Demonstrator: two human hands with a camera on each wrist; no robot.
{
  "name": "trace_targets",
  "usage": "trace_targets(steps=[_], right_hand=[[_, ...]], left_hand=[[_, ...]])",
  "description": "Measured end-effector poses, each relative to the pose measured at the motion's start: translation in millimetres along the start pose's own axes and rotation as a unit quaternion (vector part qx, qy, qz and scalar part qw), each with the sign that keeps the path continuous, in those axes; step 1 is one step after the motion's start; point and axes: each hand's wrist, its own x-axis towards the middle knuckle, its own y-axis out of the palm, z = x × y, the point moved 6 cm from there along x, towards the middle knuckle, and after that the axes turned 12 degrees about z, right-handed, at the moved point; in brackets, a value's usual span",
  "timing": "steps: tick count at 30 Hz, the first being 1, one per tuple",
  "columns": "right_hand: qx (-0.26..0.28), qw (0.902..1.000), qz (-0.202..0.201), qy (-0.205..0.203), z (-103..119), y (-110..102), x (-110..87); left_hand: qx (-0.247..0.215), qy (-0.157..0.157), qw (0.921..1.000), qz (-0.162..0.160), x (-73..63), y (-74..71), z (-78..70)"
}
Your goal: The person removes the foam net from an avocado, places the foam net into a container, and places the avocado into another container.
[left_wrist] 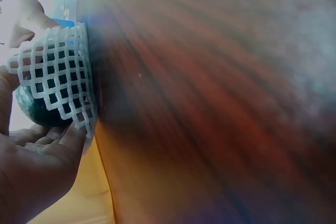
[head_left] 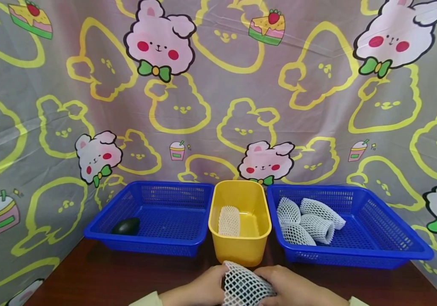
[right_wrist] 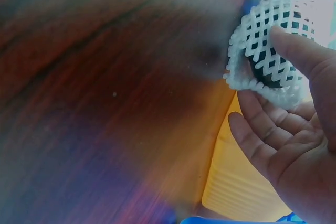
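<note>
A dark green avocado [left_wrist: 39, 109] sits partly inside a white foam net sleeve [head_left: 244, 285], held between both hands just in front of the yellow bin. My left hand [head_left: 211, 285] grips the avocado and net from the left; in the left wrist view, avocado skin shows bare below the net's edge. From the right, my right hand [head_left: 293, 285] holds the sleeve, its thumb [right_wrist: 296, 48] pressed on the mesh and fingers beneath. In the right wrist view the net's rim stands loose around the dark fruit.
A blue basket [head_left: 146, 244] at left holds another dark avocado [head_left: 126, 226]. The yellow bin [head_left: 240, 250] in the middle contains one netted piece [head_left: 229, 221]. Several white foam nets [head_left: 316, 227] lie in the right blue basket [head_left: 356, 257]. A patterned curtain [head_left: 218, 93] hangs behind.
</note>
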Motion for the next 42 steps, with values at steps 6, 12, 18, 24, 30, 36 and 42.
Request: trace_targets(steps=[6,12,18,24,30,36,42], right_hand=[[-0.014,0.9998,-0.016,0.002,0,-3,-0.3],[-0.037,0.9986,-0.035,-0.011,1,-6,-0.6],[-0.058,0.9963,-0.054,-0.033,3,-8,-2.3],[-0.084,0.9923,-0.079,-0.046,5,-11,-4.7],[-0.111,0.9887,-0.095,-0.035,5,-14,-6.7],[-0.113,0.9890,-0.092,-0.028,3,-15,-7.8],[-0.106,0.9914,-0.077,-0.008,0,-16,-9.1]], left_hand=[[-0.049,-0.016,0.9987,0.003,-6.4,-2.4,6.5],[-0.129,0.010,0.9915,0.006,-11.2,-3.6,8.1],[-0.154,0.042,0.9870,0.021,-14.0,-6.9,7.7],[-0.064,0.036,0.9973,0.006,-18.5,-16.1,9.7],[-0.041,0.022,0.9989,-0.003,-23.1,-21.5,11.7],[-0.026,0.014,0.9995,-0.009,-26.7,-25.4,13.4],[-0.010,0.012,0.9998,-0.015,-28.6,-27.1,13.6]])
